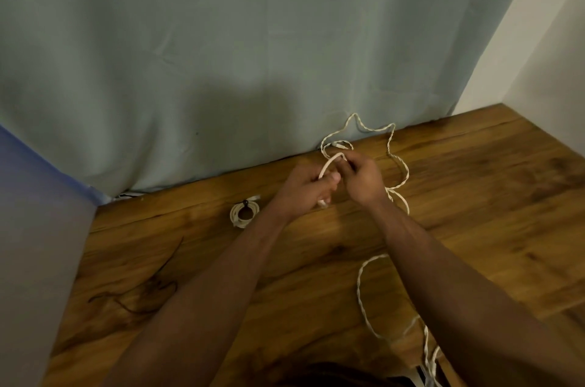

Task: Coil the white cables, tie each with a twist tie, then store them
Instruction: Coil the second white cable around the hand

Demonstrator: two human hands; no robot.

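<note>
My left hand (305,188) grips a small bundle of white cable loops (329,165) above the wooden table. My right hand (362,179) pinches the top of the same loop, close against the left hand. From the hands a long twisted white cable (399,165) runs up toward the curtain and back down the right side. More of that cable (361,288) trails in a wide loop to the near edge. A finished white coil (243,211), bound with a dark tie, lies flat to the left of my left hand.
A grey-green curtain (253,54) hangs along the table's far edge. The wooden table (474,196) stretches right toward a white wall (544,54). A pale blue-grey panel (38,228) stands at the left. A dark object sits at the bottom edge near my body.
</note>
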